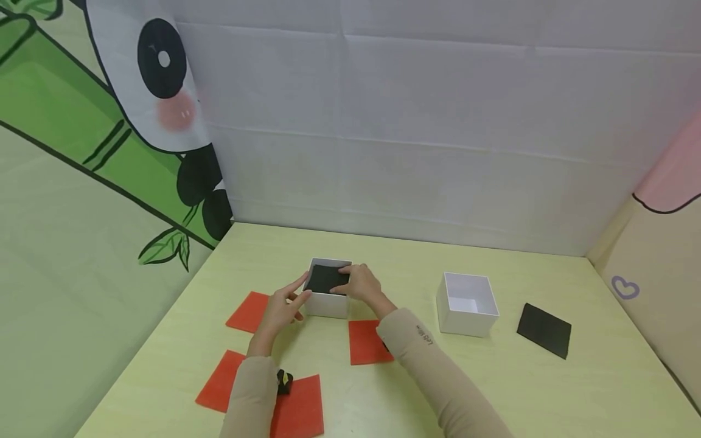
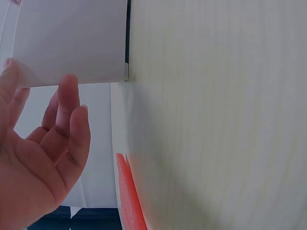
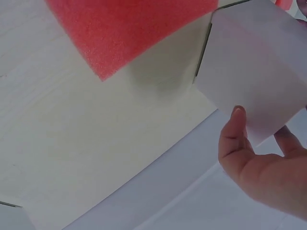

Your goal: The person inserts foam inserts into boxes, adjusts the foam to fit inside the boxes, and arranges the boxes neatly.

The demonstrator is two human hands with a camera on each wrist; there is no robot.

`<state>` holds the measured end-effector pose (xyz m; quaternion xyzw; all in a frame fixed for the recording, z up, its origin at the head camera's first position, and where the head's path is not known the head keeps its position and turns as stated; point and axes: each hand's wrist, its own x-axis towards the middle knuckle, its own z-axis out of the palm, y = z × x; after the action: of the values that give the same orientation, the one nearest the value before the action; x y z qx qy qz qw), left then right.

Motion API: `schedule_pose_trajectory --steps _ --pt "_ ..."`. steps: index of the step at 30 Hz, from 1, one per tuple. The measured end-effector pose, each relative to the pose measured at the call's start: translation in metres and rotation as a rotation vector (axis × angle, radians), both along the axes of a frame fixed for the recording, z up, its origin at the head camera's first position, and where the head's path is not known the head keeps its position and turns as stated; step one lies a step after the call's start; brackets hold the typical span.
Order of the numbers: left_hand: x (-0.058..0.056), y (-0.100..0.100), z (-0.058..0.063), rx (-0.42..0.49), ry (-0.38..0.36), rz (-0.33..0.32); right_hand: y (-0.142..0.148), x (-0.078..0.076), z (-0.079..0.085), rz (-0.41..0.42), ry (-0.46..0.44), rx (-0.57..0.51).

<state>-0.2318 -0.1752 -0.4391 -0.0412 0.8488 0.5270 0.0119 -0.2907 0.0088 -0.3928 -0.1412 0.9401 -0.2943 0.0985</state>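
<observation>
A square white box [image 1: 327,306] stands at the middle left of the table, with a black sheet [image 1: 323,278] lying across its inside, near the rim. My left hand [image 1: 280,311] holds the box's left side, thumb at the front corner and index finger farther back along the rim; its other fingers curl loosely in the left wrist view. From the right, my right hand [image 1: 361,284] reaches over the rim and grips the black sheet, thumb toward the front and index finger toward the back. The right wrist view shows one finger [image 3: 236,127] outside, against the box wall.
Several red foam sheets [image 1: 370,344] lie around my forearms, one with a small black-and-yellow piece [image 1: 284,381] beside it. A second white box [image 1: 467,322], uncovered, stands to the right. Beyond it lies another black sheet [image 1: 544,330]. A white cloth wall [image 1: 405,134] rises behind the table.
</observation>
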Motion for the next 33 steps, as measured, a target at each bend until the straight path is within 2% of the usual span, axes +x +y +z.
schedule_pose_trajectory --steps 8,18,26,33 --pt "0.001 0.000 0.001 0.011 0.013 0.002 0.007 -0.007 0.012 0.046 -0.072 0.003" --pt "0.001 0.000 0.000 0.000 0.012 -0.002 0.004 -0.007 0.012 -0.032 -0.136 0.029" --pt "0.001 0.001 -0.001 -0.012 0.017 0.005 -0.003 -0.005 0.012 -0.082 -0.130 0.095" --pt "0.001 0.002 0.000 -0.006 0.021 0.005 -0.005 -0.004 0.008 -0.083 -0.124 0.089"
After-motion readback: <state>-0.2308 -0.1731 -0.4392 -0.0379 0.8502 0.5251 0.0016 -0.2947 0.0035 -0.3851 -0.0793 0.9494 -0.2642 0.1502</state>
